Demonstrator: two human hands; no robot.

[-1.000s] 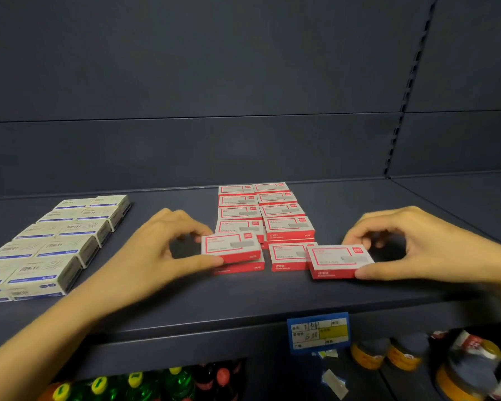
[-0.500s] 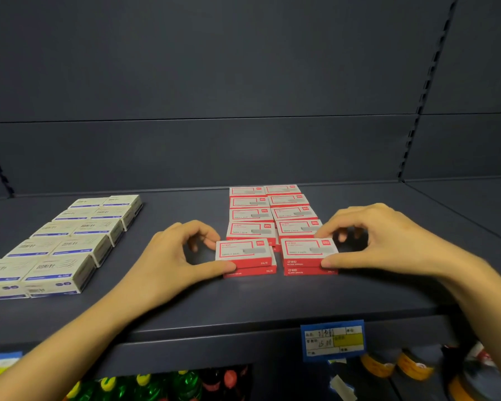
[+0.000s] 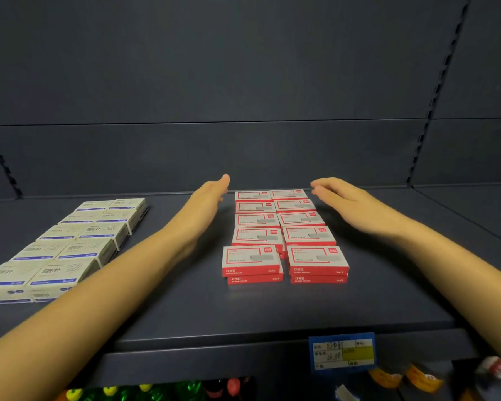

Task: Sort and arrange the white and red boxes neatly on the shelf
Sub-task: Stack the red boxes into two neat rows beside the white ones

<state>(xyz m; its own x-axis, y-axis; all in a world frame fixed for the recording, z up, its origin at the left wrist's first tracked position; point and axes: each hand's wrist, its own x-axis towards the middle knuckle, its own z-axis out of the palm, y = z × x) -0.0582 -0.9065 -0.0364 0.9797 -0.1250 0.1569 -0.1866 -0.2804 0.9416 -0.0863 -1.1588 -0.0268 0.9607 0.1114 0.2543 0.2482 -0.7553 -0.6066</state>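
Dark grey-blue shop shelving fills the head view: a back panel above a flat shelf.

**Red and white boxes**. These stand at the middle of the shelf in two columns that run from front to back, touching or nearly so. Each box lies flat, with its long axis parallel to the shelf's front edge and its red printed side towards the viewer. Ten tops can be counted, five in each column. The front pair each rest on a second box, which makes twelve visible; whether the rows behind are also doubled cannot be told. The front left stack sits a little to the left of the column behind it, and its top box overhangs the lower one slightly on the left.

**Hands.** The left hand is flat with straight fingers, edge-on just beside the rear of the left column. The right hand is likewise spread and relaxed near the rear of the right column. Neither holds anything. Contact with the boxes cannot be told.

**Other items.** White and blue boxes lie well apart on the left, in two columns of five tops, with the same long-axis direction. A blue and yellow price tag hangs on the shelf's front edge. Green bottles with yellow caps stand on the level below.
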